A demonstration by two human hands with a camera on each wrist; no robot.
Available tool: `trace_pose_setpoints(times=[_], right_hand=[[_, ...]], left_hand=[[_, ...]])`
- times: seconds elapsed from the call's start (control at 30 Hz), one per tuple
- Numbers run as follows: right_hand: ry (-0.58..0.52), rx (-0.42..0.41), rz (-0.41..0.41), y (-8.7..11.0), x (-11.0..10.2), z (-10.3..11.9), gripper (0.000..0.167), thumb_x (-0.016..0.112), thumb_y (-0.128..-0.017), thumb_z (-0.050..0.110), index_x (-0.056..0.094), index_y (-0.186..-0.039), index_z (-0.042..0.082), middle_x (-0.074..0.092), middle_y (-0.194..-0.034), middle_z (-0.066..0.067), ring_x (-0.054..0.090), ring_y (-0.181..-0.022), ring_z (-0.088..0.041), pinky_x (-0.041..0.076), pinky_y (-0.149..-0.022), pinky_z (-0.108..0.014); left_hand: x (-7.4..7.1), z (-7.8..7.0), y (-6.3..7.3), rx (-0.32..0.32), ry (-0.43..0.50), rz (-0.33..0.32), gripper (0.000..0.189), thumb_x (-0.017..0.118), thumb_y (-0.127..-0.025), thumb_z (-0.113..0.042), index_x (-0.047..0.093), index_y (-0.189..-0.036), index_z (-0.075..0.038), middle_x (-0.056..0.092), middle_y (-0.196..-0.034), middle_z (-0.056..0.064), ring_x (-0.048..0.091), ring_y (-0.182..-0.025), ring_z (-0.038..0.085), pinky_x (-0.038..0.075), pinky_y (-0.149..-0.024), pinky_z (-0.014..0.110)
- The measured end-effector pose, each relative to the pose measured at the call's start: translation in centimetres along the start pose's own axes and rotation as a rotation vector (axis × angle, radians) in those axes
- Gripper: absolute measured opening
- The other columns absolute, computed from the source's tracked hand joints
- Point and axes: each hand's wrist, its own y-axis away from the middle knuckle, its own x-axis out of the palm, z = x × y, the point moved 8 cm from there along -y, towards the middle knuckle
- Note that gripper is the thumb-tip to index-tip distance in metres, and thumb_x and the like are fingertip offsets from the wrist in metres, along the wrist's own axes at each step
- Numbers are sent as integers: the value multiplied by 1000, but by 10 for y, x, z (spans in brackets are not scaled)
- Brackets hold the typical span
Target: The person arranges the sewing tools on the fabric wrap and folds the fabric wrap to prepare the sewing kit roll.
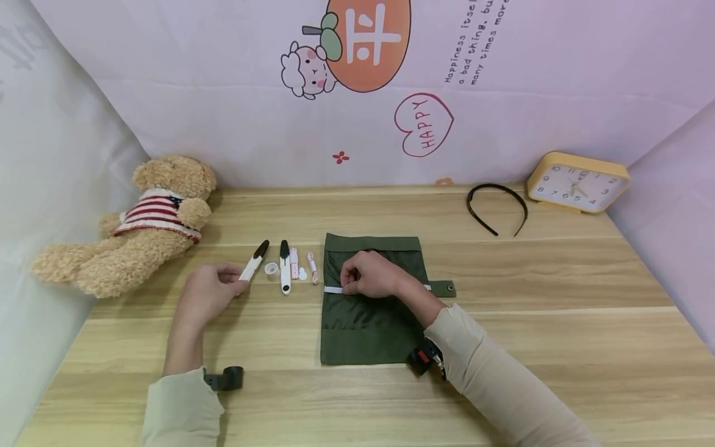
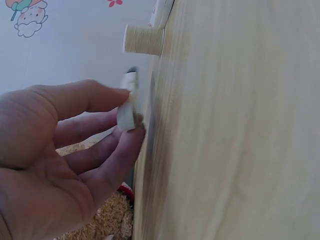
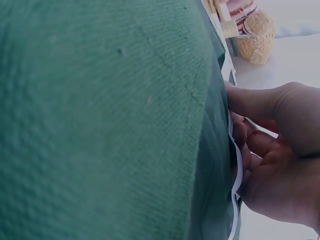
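My left hand (image 1: 209, 292) pinches a slim white tool with a black end (image 1: 254, 259) between thumb and fingertips, close over the table. In the left wrist view, the thumb presses on one side of this white tool (image 2: 128, 102), whose exact kind does not show. My right hand (image 1: 371, 274) is over the unfolded dark green cloth pouch (image 1: 363, 346), its thumb and curled fingers pinching the white elastic band (image 1: 333, 290) that runs across it. This white band (image 3: 238, 167) bows away from the green cloth at the fingers in the right wrist view.
Between the hands lie a thread spool (image 1: 271, 268), white-and-black thread snips (image 1: 285, 268), a pink-and-white strip (image 1: 294, 263) and a small thread bundle (image 1: 312, 268). A teddy bear (image 1: 151, 233) lies left; a black headband (image 1: 497, 187) and yellow clock (image 1: 578, 182) are back right.
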Motion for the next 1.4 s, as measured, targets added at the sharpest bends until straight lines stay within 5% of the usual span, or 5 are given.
trace_pose_setpoints(times=[0.3, 0.53, 0.9, 1.2, 1.4], right_hand=[[-14, 15, 17, 0, 4, -3, 10, 69, -98, 11, 70, -88, 13, 62, -79, 4, 54, -69, -11, 46, -68, -28], [-19, 7, 56, 1, 4, -4, 9, 62, -102, 10, 67, -95, 10, 61, -85, 1, 53, -72, -13, 45, -71, -30], [-42, -10, 57, 1, 1, -2, 8, 63, -101, 10, 67, -95, 9, 61, -85, 1, 53, -73, -13, 46, -71, -29], [-43, 0, 59, 1, 2, -2, 8, 63, -101, 9, 67, -94, 9, 61, -84, 1, 53, -73, -13, 45, -71, -29], [-41, 11, 65, 2, 2, -2, 8, 63, -101, 9, 67, -95, 9, 61, -84, 1, 53, -73, -12, 45, -70, -28]], left_hand=[[-19, -5, 5, 41, 155, -185, 35, 73, -92, -10, 69, -123, 6, 70, -111, 22, 70, -97, 30, 50, -69, 17], [-29, -15, 10, 91, 362, -232, 47, 74, -92, -6, 60, -136, 5, 68, -122, 22, 62, -91, -5, 50, -80, 11], [-35, -20, 13, 9, 603, -318, 30, 79, -88, -2, 71, -116, 6, 67, -99, -5, 66, -87, 6, 54, -73, 15], [-16, -38, 9, 82, 1123, -211, 18, 70, -86, 17, 72, -89, -1, 77, -91, 6, 73, -82, 16, 58, -80, 27], [-2, -54, 9, 120, 1153, -113, 16, 69, -88, 15, 68, -89, -1, 77, -93, 7, 74, -87, 17, 57, -85, 29]])
